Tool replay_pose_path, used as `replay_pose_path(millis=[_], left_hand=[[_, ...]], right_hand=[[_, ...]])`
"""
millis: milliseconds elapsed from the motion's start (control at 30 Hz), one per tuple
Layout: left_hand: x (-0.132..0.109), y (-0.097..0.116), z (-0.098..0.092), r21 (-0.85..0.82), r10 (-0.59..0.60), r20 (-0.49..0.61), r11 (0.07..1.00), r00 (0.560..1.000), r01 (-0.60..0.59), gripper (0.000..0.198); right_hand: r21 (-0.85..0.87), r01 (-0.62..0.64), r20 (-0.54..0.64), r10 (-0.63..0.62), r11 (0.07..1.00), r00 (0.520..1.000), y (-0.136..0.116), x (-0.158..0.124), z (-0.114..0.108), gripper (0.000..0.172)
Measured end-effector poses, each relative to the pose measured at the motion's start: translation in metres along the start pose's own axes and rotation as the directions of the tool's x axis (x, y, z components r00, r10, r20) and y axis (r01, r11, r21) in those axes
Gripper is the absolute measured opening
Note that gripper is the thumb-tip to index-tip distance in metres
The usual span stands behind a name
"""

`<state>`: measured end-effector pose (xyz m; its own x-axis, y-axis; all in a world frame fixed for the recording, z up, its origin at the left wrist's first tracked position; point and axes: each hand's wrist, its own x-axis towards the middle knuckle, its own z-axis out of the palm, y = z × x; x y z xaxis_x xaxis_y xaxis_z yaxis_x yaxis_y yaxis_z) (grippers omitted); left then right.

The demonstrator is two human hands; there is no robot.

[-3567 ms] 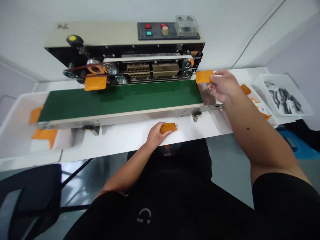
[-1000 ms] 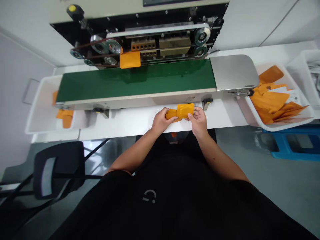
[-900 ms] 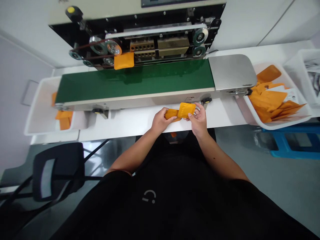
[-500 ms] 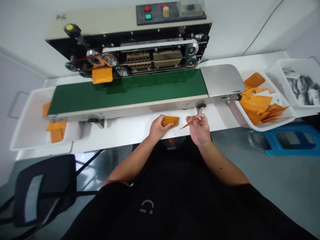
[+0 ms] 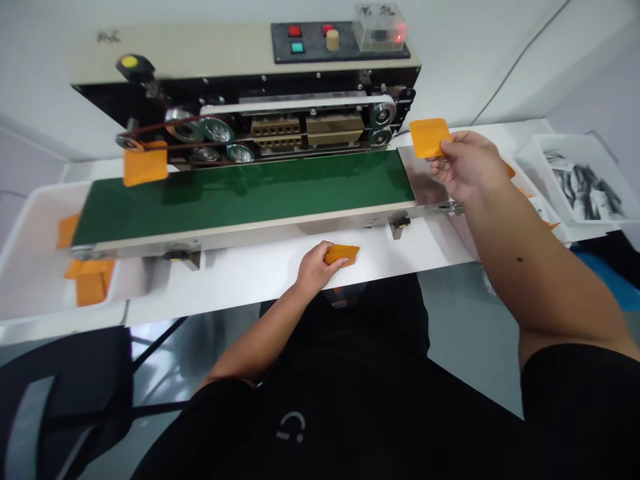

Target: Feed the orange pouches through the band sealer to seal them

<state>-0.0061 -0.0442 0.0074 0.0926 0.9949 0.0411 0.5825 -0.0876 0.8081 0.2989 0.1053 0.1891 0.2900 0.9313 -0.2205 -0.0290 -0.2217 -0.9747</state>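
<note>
My left hand is closed round several stacked orange pouches just above the white table, in front of the machine. Up at the right end of the green conveyor belt, my right hand pinches one flat orange pouch by its lower right corner, over the metal plate. Another orange pouch hangs from the rollers at the left end of the sealing machine, above the belt.
A white bin holding orange pouches stands at the left end. Behind my right forearm, another bin of orange pouches is mostly hidden. A further bin with small silvery-grey packets is far right. A black chair stands lower left.
My right hand has moved up and right from beside the left hand, carrying one pouch to the machine's right end. The pouch in the machine has travelled left. The view has shifted slightly.
</note>
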Motion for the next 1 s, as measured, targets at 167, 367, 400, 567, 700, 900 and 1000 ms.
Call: replay_pose_path(millis=[167,367,400,567,700,900,1000], left_hand=[[0.0,0.002,-0.002,0.005,-0.017,0.021,1.0,1.0,0.017,0.033],[0.0,0.0,-0.002,0.016,-0.001,0.035,1.0,0.999,0.001,0.033],[0.0,-0.001,-0.001,0.015,0.0,0.035,1.0,0.999,-0.001,0.033],[0.0,-0.003,0.0,-0.012,0.008,0.043,1.0,0.999,-0.007,0.033],[0.0,-0.003,0.001,-0.014,0.0,0.044,1.0,0.999,0.0,0.033],[0.0,-0.001,0.001,0.0,0.012,0.04,1.0,0.999,-0.012,0.032],[0.0,0.002,0.0,-0.002,0.016,0.033,1.0,0.999,-0.016,0.032]], right_hand=[[-0.025,-0.043,0.039,0.044,0.999,0.998,-0.002,0.009,0.022,0.014],[-0.048,-0.072,0.145,0.079,0.996,0.986,0.01,0.035,0.043,0.008],[-0.051,-0.071,0.164,0.078,0.996,0.983,0.013,0.038,0.048,0.011],[-0.081,-0.096,0.242,0.113,0.992,0.964,0.016,0.033,0.074,0.011],[-0.118,-0.02,0.295,0.055,0.993,0.954,0.011,0.0,0.075,0.024],[-0.094,0.328,0.28,-0.291,0.94,0.915,0.076,-0.104,0.038,0.025],[-0.243,0.37,0.33,-0.283,0.897,0.901,0.14,-0.141,0.032,0.024]])
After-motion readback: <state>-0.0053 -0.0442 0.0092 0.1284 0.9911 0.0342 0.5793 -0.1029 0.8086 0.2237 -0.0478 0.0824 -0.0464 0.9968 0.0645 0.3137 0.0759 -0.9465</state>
